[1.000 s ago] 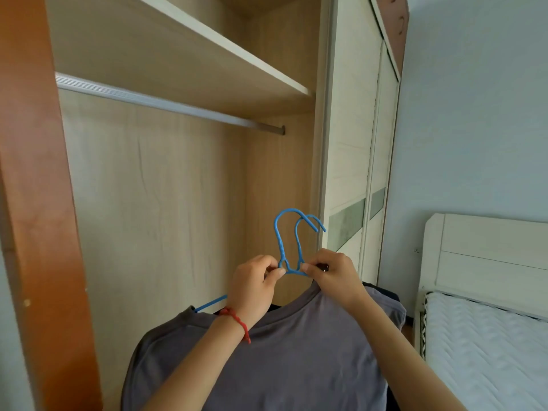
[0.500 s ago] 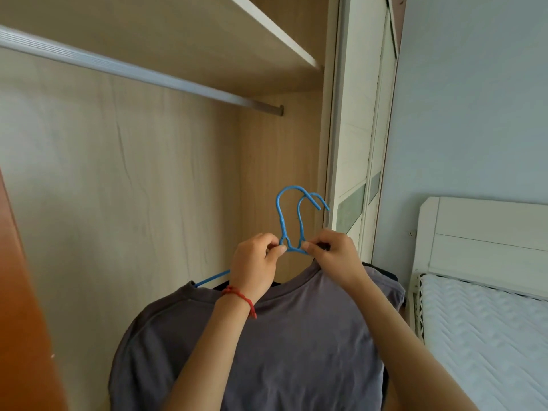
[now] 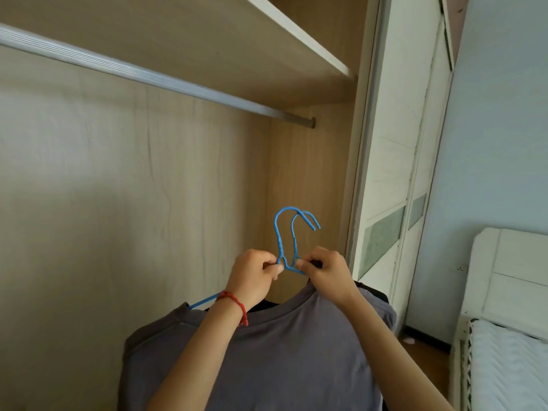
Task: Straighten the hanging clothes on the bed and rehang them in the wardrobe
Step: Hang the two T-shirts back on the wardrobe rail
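The rail (image 3: 154,80) ran across the top of the wardrobe (image 3: 133,188), high above the hands and well apart from them. Below it, a grey shirt (image 3: 281,351) hung on a blue wire hanger (image 3: 280,235), with a dark garment (image 3: 372,290) just behind it on a second hanger; the two hooks stood side by side, upright, open toward the right.

The left hand (image 3: 252,280) was raised in front of the wardrobe, its fingers curled, pinching the neck of the hangers from the left side. A red string (image 3: 237,304) sat on that wrist. The right hand (image 3: 326,271) pinched the same neck from the right, just above the shirt collar, thumb and first finger closed on the wire.

The shirts looked soft and light, so they would probably swing and slip off the shoulders if tilted. The wire looked thin and a little springy. The neck under the hooks seemed the best place to hold.

The bed (image 3: 510,366) stood at the far right.
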`<state>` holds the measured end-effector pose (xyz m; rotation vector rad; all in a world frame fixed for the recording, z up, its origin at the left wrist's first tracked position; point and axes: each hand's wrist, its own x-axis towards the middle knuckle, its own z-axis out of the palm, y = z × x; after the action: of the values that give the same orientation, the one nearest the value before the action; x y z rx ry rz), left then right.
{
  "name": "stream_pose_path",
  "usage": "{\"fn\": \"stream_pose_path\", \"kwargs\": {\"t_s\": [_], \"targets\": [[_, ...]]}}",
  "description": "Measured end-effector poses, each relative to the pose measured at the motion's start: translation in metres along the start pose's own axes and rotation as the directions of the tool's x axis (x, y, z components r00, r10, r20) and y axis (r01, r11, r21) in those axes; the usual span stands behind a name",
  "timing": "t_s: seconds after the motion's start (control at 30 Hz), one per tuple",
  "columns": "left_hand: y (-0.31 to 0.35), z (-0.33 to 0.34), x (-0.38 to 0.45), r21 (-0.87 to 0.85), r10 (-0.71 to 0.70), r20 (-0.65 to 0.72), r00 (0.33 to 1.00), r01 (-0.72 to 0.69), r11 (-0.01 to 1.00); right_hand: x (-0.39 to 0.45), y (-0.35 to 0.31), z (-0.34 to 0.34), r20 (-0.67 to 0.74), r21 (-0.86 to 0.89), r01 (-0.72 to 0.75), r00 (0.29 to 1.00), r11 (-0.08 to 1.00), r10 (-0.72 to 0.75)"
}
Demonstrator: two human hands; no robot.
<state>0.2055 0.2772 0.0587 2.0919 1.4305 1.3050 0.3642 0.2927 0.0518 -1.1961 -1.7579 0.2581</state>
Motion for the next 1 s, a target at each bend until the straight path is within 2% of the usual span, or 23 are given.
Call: {"fn": "stream_pose_path", "kwargs": {"t_s": [0.07, 0.17, 0.37, 0.47, 0.6, 0.67, 0.73, 0.83, 0.9, 1.0], "targets": [[0.003, 0.004, 0.015, 0.046, -0.049, 0.038, 0.998, 0.047, 0.998, 0.014, 0.013, -0.002, 0.038, 0.026, 0.033, 0.999, 0.999, -0.034], [0.009, 0.009, 0.039, 0.067, -0.184, 0.165, 0.969, 0.176, 0.982, 0.036, 0.032, -0.006, 0.106, 0.036, 0.079, 0.991, 0.996, -0.083], [0.023, 0.016, 0.074, -0.025, -0.420, 0.385, 0.822, 0.464, 0.886, 0.073, 0.058, -0.007, 0.225, 0.113, 0.141, 0.961, 0.983, -0.164], [0.020, 0.016, 0.084, -0.090, -0.520, 0.377, 0.767, 0.589, 0.803, 0.086, 0.061, 0.000, 0.230, 0.111, 0.181, 0.952, 0.977, -0.203], [0.012, 0.018, 0.100, -0.274, -0.609, 0.330, 0.721, 0.691, 0.669, 0.101, 0.057, 0.004, 0.112, 0.140, 0.181, 0.974, 0.974, -0.197], [0.010, 0.021, 0.109, -0.389, -0.645, 0.313, 0.697, 0.713, 0.583, 0.106, 0.054, 0.002, 0.030, 0.169, 0.174, 0.983, 0.970, -0.182], [0.008, 0.024, 0.118, -0.522, -0.652, 0.315, 0.690, 0.699, 0.488, 0.110, 0.050, 0.000, 0.023, 0.183, 0.153, 0.987, 0.971, -0.160], [0.005, 0.030, 0.134, -0.667, -0.601, 0.335, 0.725, 0.634, 0.392, 0.117, 0.041, -0.002, 0.194, 0.243, 0.057, 0.975, 0.968, -0.107], [0.003, 0.033, 0.147, -0.696, -0.589, 0.285, 0.756, 0.586, 0.416, 0.122, 0.034, -0.001, 0.330, 0.264, -0.037, 0.942, 0.964, -0.054], [-0.001, 0.035, 0.167, -0.706, -0.577, 0.197, 0.792, 0.523, 0.477, 0.132, 0.027, 0.002, 0.419, 0.314, -0.194, 0.907, 0.929, 0.048]]}}
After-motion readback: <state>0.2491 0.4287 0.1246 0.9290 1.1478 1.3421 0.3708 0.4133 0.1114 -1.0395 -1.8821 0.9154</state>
